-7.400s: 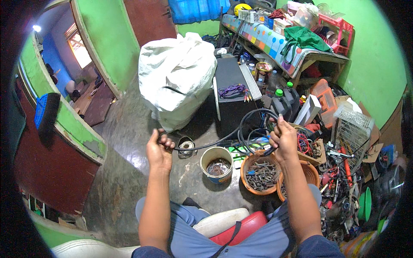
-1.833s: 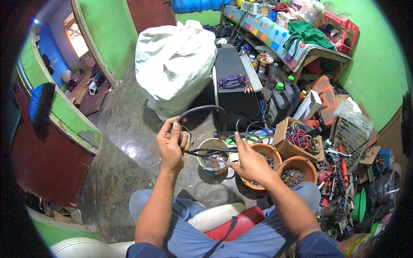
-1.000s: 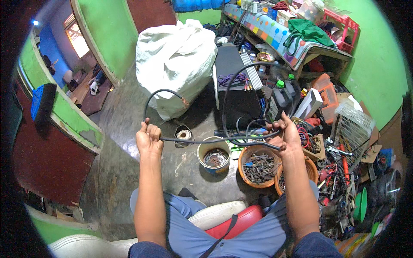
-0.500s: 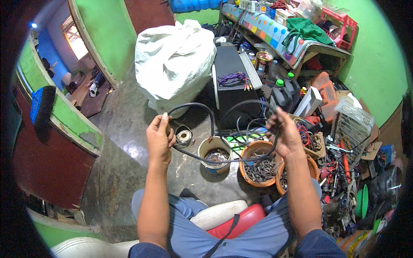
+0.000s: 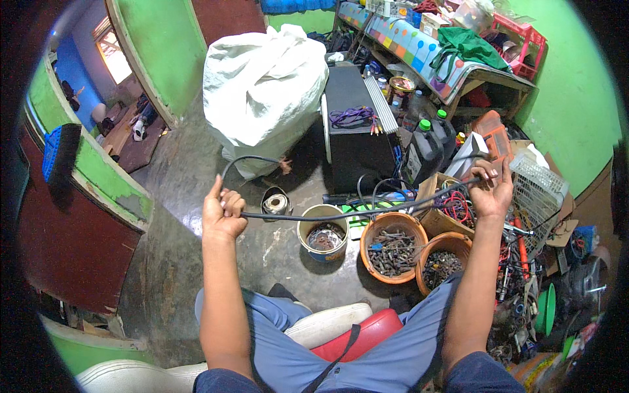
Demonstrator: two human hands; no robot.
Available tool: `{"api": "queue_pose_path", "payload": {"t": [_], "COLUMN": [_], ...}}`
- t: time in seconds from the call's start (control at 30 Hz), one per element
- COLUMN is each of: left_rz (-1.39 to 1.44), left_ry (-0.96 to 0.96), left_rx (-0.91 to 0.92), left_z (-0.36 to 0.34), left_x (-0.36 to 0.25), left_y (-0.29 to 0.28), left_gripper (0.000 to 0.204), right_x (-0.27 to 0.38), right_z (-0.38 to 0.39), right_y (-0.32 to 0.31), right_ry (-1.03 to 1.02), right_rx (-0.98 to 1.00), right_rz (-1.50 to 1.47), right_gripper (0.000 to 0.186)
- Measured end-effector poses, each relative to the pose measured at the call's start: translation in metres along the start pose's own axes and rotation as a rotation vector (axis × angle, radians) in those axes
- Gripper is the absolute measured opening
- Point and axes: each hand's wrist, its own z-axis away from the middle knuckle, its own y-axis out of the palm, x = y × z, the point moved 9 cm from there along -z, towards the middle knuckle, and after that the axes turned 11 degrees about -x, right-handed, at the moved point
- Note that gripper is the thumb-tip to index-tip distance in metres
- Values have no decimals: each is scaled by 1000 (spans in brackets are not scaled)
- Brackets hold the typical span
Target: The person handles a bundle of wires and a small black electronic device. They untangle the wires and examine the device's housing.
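Cable [image 5: 295, 217], black, thin and flexible, is stretched in a shallow sag between our raised hands, well above the grey floor. Our left hand [image 5: 225, 211] closes around it with curled fingers, and beyond that fist a short length arches up and over to a frayed, copper-coloured end in front of the bulging white woven sack [image 5: 262, 98]. Our right hand [image 5: 491, 193] pinches the cable between thumb and bent fingers, though we cannot tell just how each finger lies.

Below the span we see a round cream-and-blue bucket [image 5: 314, 253] with dark scraps inside. Just right of it stands a round orange plastic tub [image 5: 393, 280] full of dark metal bolts [image 5: 393, 257], and beside that a second orange tub [image 5: 449, 242] of small dark pieces. Behind them sits an open brown cardboard box [image 5: 429, 219] holding tangled wires, near our right hand.
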Motion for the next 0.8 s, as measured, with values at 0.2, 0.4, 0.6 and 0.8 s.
{"api": "queue_pose_path", "payload": {"t": [0.2, 0.4, 0.6, 0.8], "left_rz": [-100, -565, -691, -732], "left_ry": [471, 637, 452, 241], "left_rx": [95, 142, 220, 289], "left_z": [18, 34, 31, 38], "left_x": [-52, -6, 62, 118], "left_y": [7, 32, 30, 25], "left_gripper": [33, 30, 30, 38], "right_x": [-3, -66, -127, -162], "right_z": [-6, 18, 38, 65], "right_y": [-6, -6, -5, -1], "right_ry": [-97, 22, -44, -92], "right_rx": [-126, 79, 178, 334], "right_rz": [191, 747, 1228, 1387], "right_gripper": [48, 41, 32, 26]}}
